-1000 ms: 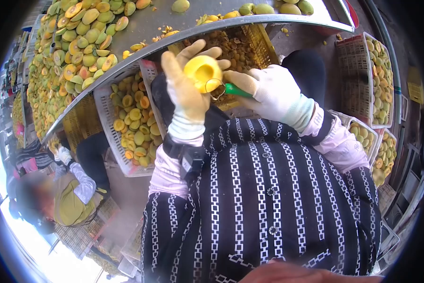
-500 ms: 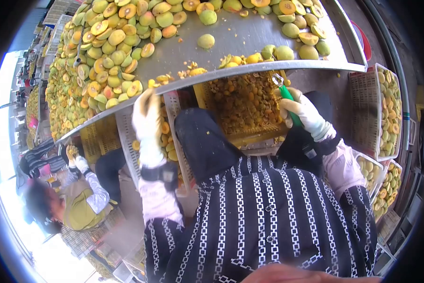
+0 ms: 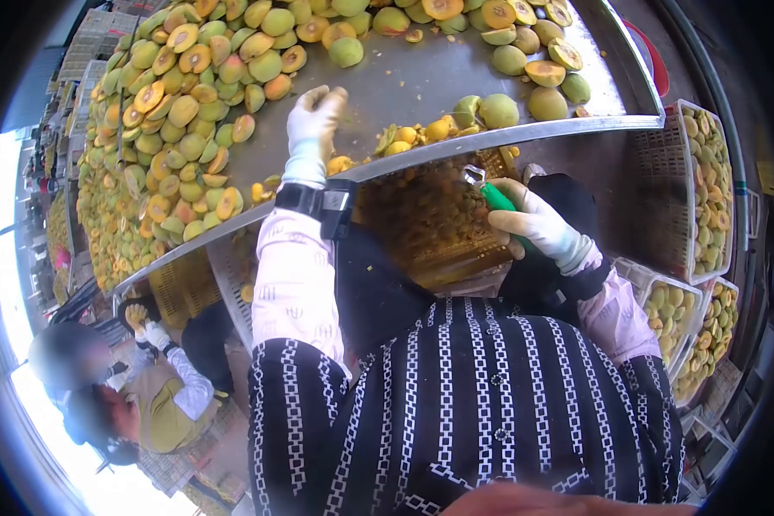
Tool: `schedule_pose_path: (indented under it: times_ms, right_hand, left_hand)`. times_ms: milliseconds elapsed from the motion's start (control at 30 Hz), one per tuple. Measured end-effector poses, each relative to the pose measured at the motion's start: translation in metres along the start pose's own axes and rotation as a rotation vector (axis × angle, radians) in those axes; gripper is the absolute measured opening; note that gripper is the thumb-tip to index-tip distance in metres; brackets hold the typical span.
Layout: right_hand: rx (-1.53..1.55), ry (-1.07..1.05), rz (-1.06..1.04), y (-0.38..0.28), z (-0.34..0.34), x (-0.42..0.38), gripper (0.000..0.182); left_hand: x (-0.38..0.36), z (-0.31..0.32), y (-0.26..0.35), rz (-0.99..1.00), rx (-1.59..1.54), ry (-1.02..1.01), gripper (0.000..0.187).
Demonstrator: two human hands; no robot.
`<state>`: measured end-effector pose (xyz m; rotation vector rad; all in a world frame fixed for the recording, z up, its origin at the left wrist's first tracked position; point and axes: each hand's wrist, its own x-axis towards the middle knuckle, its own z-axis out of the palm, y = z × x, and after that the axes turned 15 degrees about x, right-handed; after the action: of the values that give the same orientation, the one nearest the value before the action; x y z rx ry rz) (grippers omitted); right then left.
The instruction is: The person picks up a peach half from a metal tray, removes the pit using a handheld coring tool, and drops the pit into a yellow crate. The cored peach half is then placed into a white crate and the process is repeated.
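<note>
My left hand [image 3: 318,119], in a stained white glove, is over the metal table [image 3: 387,95] with its fingers curled. A loose fruit that lay there before is hidden now, and I cannot see what the fingers hold. My right hand [image 3: 537,219], also gloved, is wrapped round the green handle of a tool [image 3: 500,198] with a looped metal head. That hand is below the table rim, above a yellow crate [image 3: 456,271] of pits and scraps. Halved yellow-green peaches [image 3: 180,112] are heaped on the left of the table, and a few peaches [image 3: 500,112] sit near its front edge.
White crates [image 3: 688,198] of peach halves stand at the right. Yellow scraps [image 3: 438,129] lie along the raised table rim [image 3: 524,133]. At the lower left another person [image 3: 167,391] sits with gloved hands together. A red container [image 3: 649,56] shows beyond the table's right end.
My left hand has moved up and right, from the rim onto the table, to where the loose peach lay. My right hand, with the green-handled tool, has shifted slightly left and down.
</note>
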<state>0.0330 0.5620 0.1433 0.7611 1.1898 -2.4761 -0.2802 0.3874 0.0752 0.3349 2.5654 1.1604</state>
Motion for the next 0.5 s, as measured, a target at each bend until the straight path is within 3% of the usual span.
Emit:
schedule_pose_path:
  times_ms: [33,100,167,233,333,367,433,467,500]
  right_hand:
    - [-0.019,0.007,-0.024,0.005,0.0,0.0,0.05]
    - [-0.056,-0.014,-0.027,0.007,0.004,-0.002,0.049]
    - [-0.106,-0.011,-0.058,0.01,0.011,-0.004,0.049]
    - [-0.172,-0.026,-0.054,0.016,0.018,-0.011,0.048]
    - [-0.622,-0.09,-0.489,0.022,0.054,-0.029,0.048]
    - [-0.789,-0.116,-0.821,0.032,0.064,-0.027,0.048]
    - [-0.953,-0.141,-1.014,0.027,0.091,-0.042,0.049]
    - [-1.064,-0.1,-0.998,0.024,0.1,-0.052,0.05]
    - [-1.173,-0.057,-0.979,0.023,0.106,-0.059,0.051]
  left_hand:
    - [-0.018,-0.013,0.006,-0.122,-0.555,-0.077,0.051]
    - [-0.053,-0.041,0.011,-0.134,-1.09,-0.298,0.052]
    - [-0.098,-0.054,0.016,-0.125,-1.396,-0.445,0.052]
    - [-0.139,-0.056,0.016,-0.119,-1.514,-0.505,0.052]
    - [-0.19,-0.05,0.017,-0.094,-1.497,-0.479,0.052]
    - [-0.204,-0.046,0.021,-0.076,-1.426,-0.426,0.051]
    - [-0.227,-0.04,0.029,-0.017,-1.381,-0.372,0.05]
    - [-0.24,-0.034,0.041,-0.039,-1.316,-0.256,0.049]
    - [-0.251,-0.029,0.052,-0.037,-1.323,-0.264,0.049]
